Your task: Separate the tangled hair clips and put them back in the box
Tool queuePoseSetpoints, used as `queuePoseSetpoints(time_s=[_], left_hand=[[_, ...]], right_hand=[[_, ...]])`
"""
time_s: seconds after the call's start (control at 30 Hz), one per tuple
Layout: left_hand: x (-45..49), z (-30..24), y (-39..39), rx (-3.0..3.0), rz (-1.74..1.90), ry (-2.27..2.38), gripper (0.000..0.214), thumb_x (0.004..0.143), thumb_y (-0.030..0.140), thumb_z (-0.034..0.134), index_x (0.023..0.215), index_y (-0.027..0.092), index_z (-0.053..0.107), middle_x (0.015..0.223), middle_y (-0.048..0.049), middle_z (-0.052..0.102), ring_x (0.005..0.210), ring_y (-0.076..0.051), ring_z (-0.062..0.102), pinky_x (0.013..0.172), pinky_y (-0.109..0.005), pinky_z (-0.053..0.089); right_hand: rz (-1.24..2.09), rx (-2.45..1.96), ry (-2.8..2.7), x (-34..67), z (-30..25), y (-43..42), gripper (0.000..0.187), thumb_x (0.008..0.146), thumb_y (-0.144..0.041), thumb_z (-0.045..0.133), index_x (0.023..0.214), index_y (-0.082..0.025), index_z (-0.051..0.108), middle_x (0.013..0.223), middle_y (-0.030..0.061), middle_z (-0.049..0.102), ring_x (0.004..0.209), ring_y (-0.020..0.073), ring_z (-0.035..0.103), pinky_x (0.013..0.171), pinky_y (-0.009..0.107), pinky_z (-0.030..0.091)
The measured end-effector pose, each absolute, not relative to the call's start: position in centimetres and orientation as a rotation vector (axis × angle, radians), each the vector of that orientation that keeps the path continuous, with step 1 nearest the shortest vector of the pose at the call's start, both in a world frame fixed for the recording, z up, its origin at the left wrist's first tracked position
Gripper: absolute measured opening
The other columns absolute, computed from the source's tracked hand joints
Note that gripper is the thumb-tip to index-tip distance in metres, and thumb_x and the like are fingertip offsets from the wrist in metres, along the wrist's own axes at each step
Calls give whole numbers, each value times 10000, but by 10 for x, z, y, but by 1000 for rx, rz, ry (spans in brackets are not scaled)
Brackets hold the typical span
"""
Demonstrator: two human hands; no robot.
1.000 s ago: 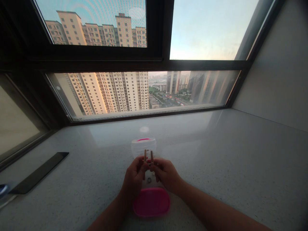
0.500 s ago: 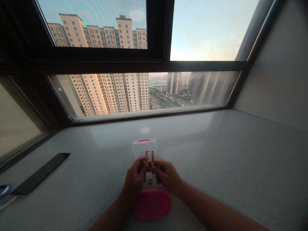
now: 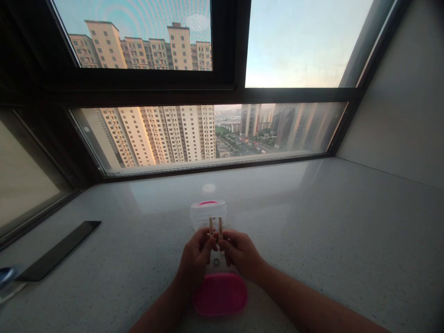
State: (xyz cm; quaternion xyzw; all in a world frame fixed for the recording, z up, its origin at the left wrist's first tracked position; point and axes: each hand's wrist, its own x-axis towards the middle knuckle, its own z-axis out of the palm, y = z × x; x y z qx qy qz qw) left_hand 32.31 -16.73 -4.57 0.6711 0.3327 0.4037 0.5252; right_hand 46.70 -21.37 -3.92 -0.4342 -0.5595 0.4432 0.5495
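My left hand [image 3: 196, 254] is closed, thumb and fingers pinching a slim, pale wooden-looking piece [image 3: 211, 225] that stands upright. Facing it, my right hand [image 3: 241, 253] pinches a similar pale piece [image 3: 220, 225], also upright, with a narrow gap between the two. The lower ends are hidden by my fingers, so I cannot tell whether the pieces join. Just below my hands lies a small grey ring [image 3: 216, 262]. Nearer to me is a pink oval lid [image 3: 219, 294]. Behind the hands stands a clear plastic box [image 3: 201, 213] with a pink strip on it.
The speckled pale counter [image 3: 312, 231] runs up to a dark-framed window [image 3: 208, 96]. On the left lies a flat dark slab [image 3: 60, 252], beside a blue-and-white object [image 3: 7, 280] cut off by the view's edge. A plain wall [image 3: 398, 106] rises at the right.
The right-hand piece has shifted very slightly to the right. Otherwise both hands and the things around them keep the same places.
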Motion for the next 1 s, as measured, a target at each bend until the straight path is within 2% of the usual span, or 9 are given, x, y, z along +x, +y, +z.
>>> queuePoseSetpoints(time_s=[0.5, 1.0], left_hand=[[322, -46, -167, 1632, 956, 806, 305, 853, 393, 504, 1004, 138, 575, 659, 14, 550, 466, -75, 434, 432, -182, 355], [322, -44, -167, 1623, 965, 811, 323, 849, 409, 508, 991, 128, 580, 657, 8, 558, 476, -74, 432, 439, -181, 356]], right_hand=[[1047, -1002, -1342, 469, -42, -212, 171, 845, -279, 536, 791, -134, 608, 618, -30, 491, 403, 41, 416, 371, 149, 313], [1071, -1040, -1356, 468, -42, -214, 213, 848, -326, 528, 792, -133, 598, 604, -30, 483, 406, 55, 431, 375, 162, 330]])
